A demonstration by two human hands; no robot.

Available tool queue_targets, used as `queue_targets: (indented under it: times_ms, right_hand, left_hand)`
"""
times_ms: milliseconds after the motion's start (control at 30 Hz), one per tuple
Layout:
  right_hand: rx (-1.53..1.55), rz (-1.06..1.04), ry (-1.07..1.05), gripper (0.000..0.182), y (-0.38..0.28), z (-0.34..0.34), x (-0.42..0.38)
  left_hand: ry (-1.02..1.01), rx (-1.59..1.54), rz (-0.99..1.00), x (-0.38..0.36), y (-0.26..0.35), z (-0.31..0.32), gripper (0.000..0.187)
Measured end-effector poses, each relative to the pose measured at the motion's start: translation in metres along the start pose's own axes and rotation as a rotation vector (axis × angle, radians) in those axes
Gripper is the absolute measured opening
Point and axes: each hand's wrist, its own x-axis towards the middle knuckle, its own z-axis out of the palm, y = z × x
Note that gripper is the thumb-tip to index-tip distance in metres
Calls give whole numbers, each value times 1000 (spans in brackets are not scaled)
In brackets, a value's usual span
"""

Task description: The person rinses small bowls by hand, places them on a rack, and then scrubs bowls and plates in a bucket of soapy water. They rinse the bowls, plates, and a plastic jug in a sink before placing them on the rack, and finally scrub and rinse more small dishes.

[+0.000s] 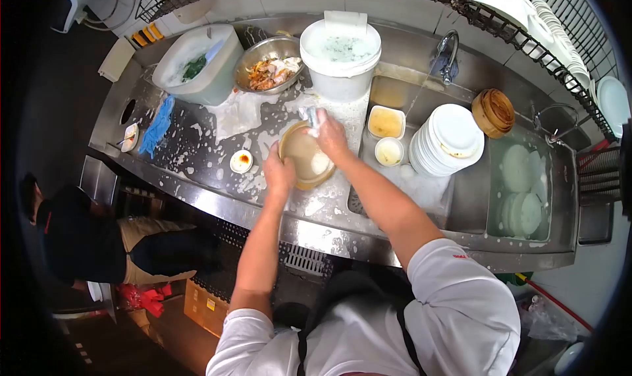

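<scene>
Between my hands a round tan bowl [304,153] rests on the wet steel counter [217,159], with a white patch inside it. My left hand [279,170] grips the bowl's left rim. In my right hand [329,135] is a whitish cloth or sponge [312,119], held at the bowl's upper right rim; its exact kind is hard to make out. To the left of the bowl lies a small white dish [241,161] with an orange-brown spot. A white bucket [342,83] of sudsy water stands behind my right hand.
Left stand a steel bowl of scraps [245,80], a sudsy tub [161,80] and blue gloves [157,129]. Right are stacked white plates [424,145], a bamboo steamer [484,116], two food containers [387,122] and a water-filled sink [520,226]. Another person [79,234] is at lower left.
</scene>
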Motion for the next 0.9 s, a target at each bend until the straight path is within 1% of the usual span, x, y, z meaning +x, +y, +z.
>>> queue_targets:
  times_ms: [67,100,200,300,333,400,433,467,533,567,633,667,700,767,867,900]
  right_hand:
    - [-18,268,-16,49,-13,1,-24]
    - [-34,405,-149,56,-24,-9,-35]
    - [-517,222,-104,64,-43,-7,-75]
    - [-366,55,-391,62,-57,19,-66]
    - [-311,2,-480,62,-55,26,-65]
    - [136,4,-575,56,-40,35,-67]
    - [363,7,-619,54,-41,30,-67]
    - [133,-128,-768,50,-37,20,-65]
    - [-338,-389,-1066,44,-40,-38,-61]
    - [-309,-594,-744,38,-10,-31,-69]
    - [-463,-596,-675,33,-1,-55,-43]
    - [-438,-511,-598,32,2,-53,-37]
    - [-406,-428,-521,31,6,-52,-32]
    - [-115,-79,-290,33,22,-18,-48]
    - [499,64,-214,36,14,-37,-50]
    - [858,199,-207,37,7,-39,-40]
  left_hand:
    - [130,-82,-24,-19,-3,7,54]
    - [195,-122,-38,-27,-5,9,54]
    - [260,-187,-13,-33,-12,17,50]
    - [165,-293,-36,-30,20,6,44]
    - [154,-318,-58,-27,21,7,43]
    - [133,-365,-99,-15,17,10,42]
    - [202,-420,-62,-10,10,15,40]
    - [204,-420,-75,-3,2,17,38]
    - [204,-420,-123,-3,-9,17,36]
    - [204,-407,-104,-5,-12,19,32]
    - [196,-413,-117,-10,-9,18,32]
    - [195,-422,-117,-9,-6,19,32]
    - [237,-395,-108,-6,-6,23,33]
    - [312,-331,-96,-5,-15,35,34]
    - [100,-494,-172,6,-44,39,32]
    - [11,-539,-240,5,-44,41,32]
